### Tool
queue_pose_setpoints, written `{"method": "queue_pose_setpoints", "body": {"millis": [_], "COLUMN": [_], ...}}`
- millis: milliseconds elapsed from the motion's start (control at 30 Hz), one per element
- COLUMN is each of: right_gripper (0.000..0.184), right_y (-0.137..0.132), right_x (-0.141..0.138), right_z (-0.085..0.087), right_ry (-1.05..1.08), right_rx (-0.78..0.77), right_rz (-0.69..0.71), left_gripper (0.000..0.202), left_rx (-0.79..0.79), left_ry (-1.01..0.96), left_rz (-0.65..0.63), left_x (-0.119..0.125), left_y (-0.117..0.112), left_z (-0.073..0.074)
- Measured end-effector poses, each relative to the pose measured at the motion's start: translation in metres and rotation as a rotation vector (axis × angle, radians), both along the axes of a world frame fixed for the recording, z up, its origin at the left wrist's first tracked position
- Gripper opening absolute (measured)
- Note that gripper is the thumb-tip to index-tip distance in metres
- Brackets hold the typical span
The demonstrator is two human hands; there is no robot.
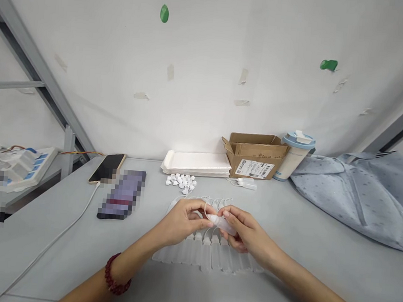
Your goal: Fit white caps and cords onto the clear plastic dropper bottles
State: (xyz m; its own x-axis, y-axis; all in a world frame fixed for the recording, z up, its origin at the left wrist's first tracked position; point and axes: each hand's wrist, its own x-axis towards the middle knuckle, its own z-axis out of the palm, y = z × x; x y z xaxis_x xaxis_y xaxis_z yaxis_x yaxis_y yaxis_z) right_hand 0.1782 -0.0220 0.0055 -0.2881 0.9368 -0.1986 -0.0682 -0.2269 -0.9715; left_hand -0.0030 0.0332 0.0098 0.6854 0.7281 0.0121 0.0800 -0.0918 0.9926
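Both my hands meet over the middle of the grey table. My right hand grips a small clear plastic bottle lying sideways. My left hand pinches the bottle's white tip between thumb and fingers. A red bead bracelet circles my left wrist. Under the hands lies a row of several clear bottles with white tips. A heap of small white caps sits a little farther back.
At the back stand a stack of white padded envelopes, an open cardboard box, a lidded cup and one lone small bottle. A grey-blue cloth bag fills the right. Two phones and a cable lie left.
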Motion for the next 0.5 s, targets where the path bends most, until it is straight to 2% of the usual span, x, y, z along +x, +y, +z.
{"method": "queue_pose_setpoints", "body": {"millis": [233, 500], "right_gripper": [0.031, 0.037], "right_y": [-0.001, -0.0017], "right_x": [0.0003, -0.0005], "right_z": [0.0024, 0.0013], "right_ry": [0.048, 0.022], "right_rx": [-0.085, -0.017], "right_rz": [0.002, 0.046], "left_gripper": [0.022, 0.019], "left_rx": [0.005, -0.024], "left_ry": [0.002, 0.035], "left_rz": [-0.011, -0.036], "left_x": [0.0003, 0.0024], "left_y": [-0.0004, -0.0026], "left_z": [-0.0003, 0.0058]}}
